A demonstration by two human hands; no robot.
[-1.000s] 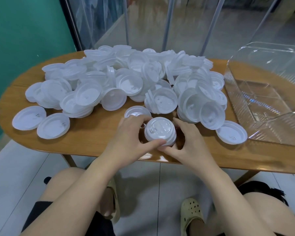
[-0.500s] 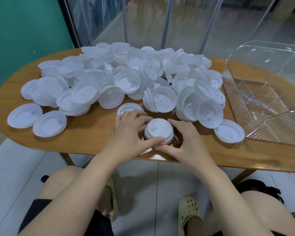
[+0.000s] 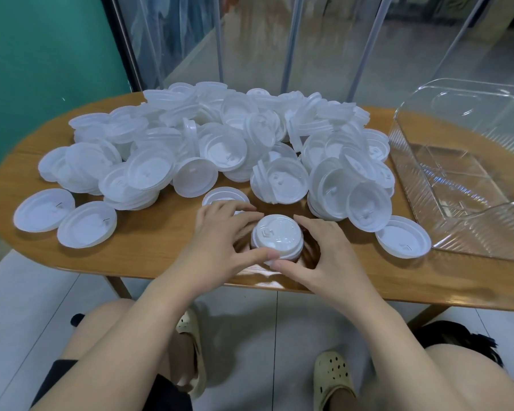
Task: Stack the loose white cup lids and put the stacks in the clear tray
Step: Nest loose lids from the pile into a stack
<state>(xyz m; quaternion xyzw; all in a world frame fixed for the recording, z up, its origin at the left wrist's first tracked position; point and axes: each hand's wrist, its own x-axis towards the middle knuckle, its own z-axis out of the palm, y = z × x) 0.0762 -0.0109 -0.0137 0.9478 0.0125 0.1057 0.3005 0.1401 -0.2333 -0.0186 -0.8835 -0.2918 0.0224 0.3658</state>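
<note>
Left hand (image 3: pixel 220 241): curled round short lid stack (image 3: pixel 277 237).
Right hand (image 3: pixel 324 256): cups stack's other side.
Loose lids (image 3: pixel 220 137): heaped beyond fingers.
Clear tray (image 3: pixel 463 173): right of right hand.
Table (image 3: pixel 149 247): oval wood (glossy).
Room: teal wall (image 3: pixel 42 54), tiled floor (image 3: pixel 250 336).

Clear tray (image 3: pixel 469 185) cut off at right edge; stack (image 3: pixel 277 237) base hidden behind thumbs.

White lids (image 3: pixel 220 149), brown wooden table (image 3: pixel 149 250)
</note>
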